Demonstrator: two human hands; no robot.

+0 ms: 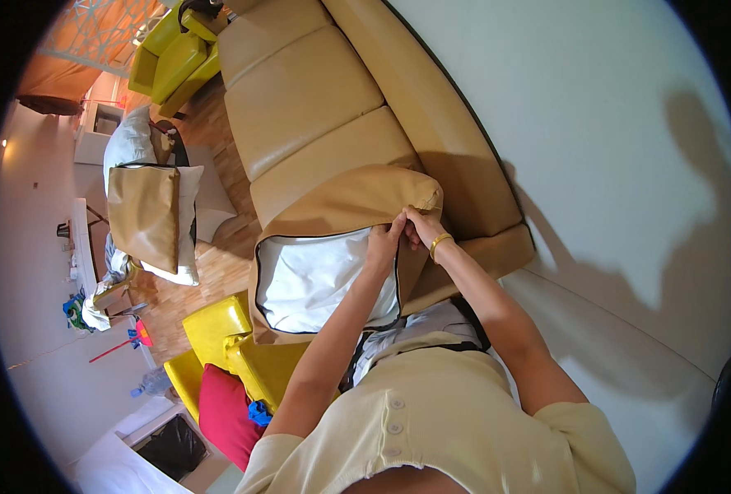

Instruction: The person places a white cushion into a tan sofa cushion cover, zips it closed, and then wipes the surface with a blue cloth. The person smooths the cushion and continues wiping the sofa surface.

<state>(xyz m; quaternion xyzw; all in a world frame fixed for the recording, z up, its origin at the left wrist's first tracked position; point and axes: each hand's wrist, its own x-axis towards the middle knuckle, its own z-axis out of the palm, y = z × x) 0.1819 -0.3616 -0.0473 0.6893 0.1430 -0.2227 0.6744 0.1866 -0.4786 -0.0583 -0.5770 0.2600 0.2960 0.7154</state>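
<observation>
A tan leather-like cushion cover (pixel 341 200) rests on the near end of a tan sofa (pixel 304 92). Through its wide opening, edged by a dark zipper, a white inner cushion (pixel 316 278) shows. My left hand (pixel 384 244) pinches the edge of the cover at the right end of this opening. Right beside it, my right hand (pixel 424 230), with a gold bracelet (pixel 440 244) on the wrist, grips the cover near its wrinkled corner. The fingertips of both hands nearly meet, and what lies between them is too small to tell.
At left, a tan cushion (pixel 143 216) and white pillows (pixel 128 142) are piled up above the wood floor (pixel 211 272). A yellow armchair (pixel 217 321) holding a red pillow (pixel 223 407) stands at lower left. A white wall (pixel 557 92) runs behind the sofa.
</observation>
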